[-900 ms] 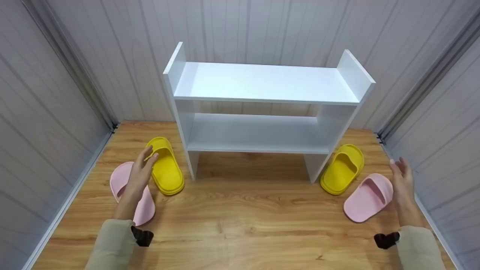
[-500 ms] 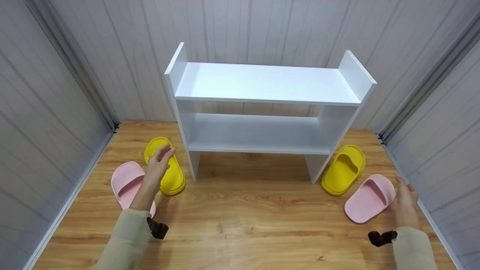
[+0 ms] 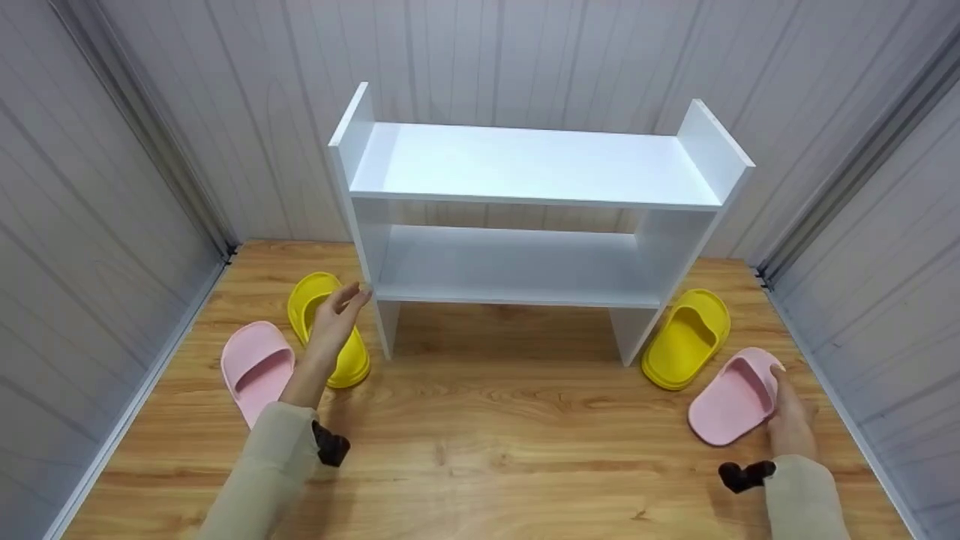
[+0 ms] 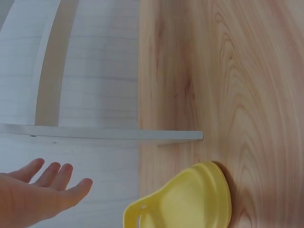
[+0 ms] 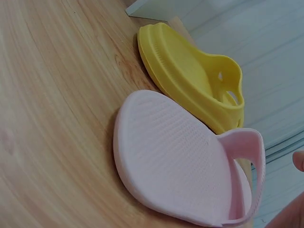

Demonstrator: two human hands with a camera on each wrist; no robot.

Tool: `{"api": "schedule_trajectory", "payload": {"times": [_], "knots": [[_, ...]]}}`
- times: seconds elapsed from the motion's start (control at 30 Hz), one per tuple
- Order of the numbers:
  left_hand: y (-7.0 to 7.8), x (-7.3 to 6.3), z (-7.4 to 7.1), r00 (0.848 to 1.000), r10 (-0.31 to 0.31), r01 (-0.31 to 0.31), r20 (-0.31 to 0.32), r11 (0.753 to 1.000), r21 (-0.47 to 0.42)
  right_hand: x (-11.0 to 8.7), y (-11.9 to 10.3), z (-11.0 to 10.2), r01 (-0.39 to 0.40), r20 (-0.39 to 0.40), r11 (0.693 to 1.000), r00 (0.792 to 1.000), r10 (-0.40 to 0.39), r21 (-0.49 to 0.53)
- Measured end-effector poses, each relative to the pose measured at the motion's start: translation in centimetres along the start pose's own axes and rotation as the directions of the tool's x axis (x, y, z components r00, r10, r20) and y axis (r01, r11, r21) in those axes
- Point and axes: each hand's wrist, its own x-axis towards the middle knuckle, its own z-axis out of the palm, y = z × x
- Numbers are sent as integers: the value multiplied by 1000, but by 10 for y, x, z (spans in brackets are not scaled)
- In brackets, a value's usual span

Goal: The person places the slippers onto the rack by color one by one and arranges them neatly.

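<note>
Left hand point(image 3: 335, 321) aloft with loosely bent fingers point(image 4: 61, 178), right hand point(image 3: 789, 411) (well apart from it) lower.

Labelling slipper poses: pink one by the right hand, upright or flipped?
Upright. The pink slipper lies sole-down on the wood-grain surface, its footbed and strap uppermost.

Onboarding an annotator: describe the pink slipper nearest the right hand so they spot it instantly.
Start at the white shelf; on the wood floor off its right side lies a yellow slipper. Beside it, by the right hand, the pink slipper stands out by colour.
</note>
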Motion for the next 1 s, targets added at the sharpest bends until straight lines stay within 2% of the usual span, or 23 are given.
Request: {"api": "schedule_trajectory", "payload": {"times": [0.07, 0.17, 0.27, 0.37, 0.43, 0.53, 0.63, 0.73, 0.83, 0.93, 1.0], "knots": [[0, 1, 2, 1000, 8, -8, 0, 1000, -5, -2, 3, 1, 11, -5, 995, 1000, -12, -96], [1, 3, 6, 1000, 18, -18, -12, 1000, -16, -5, 6, 6, 32, -15, 988, 999, -35, -153], [3, 6, 9, 999, 25, -26, -26, 999, -19, -2, 9, 11, 43, -35, 991, 998, -48, -128], [4, 9, 12, 999, 30, -30, -28, 999, -19, 12, 11, 13, 23, -54, 997, 998, -27, -76], [5, 11, 14, 999, 30, -30, -20, 999, -19, 26, 13, 12, 0, -73, 1000, 997, -2, -21], [5, 12, 16, 1000, 30, -30, -6, 999, -19, 49, 17, 11, -20, -93, 1000, 995, 21, 11], [5, 14, 17, 999, 38, -38, -7, 999, -12, 63, 20, 11, 3, -110, 998, 994, -10, -64], [4, 16, 18, 998, 54, -54, -17, 999, -1, 54, 20, 17, 33, -131, 988, 990, -53, -150], [3, 17, 20, 996, 87, -86, -25, 996, 18, 29, 16, 27, 60, -144, 960, 984, -102, -273], [1, 18, 20, 993, 112, -111, -28, 993, 29, 10, 14, 37, 74, -151, 900, 977, -153, -429], [1, 18, 19, 993, 117, -116, -26, 992, 40, 3, 15, 42, 77, -150, 873, 974, -169, -482]]}}
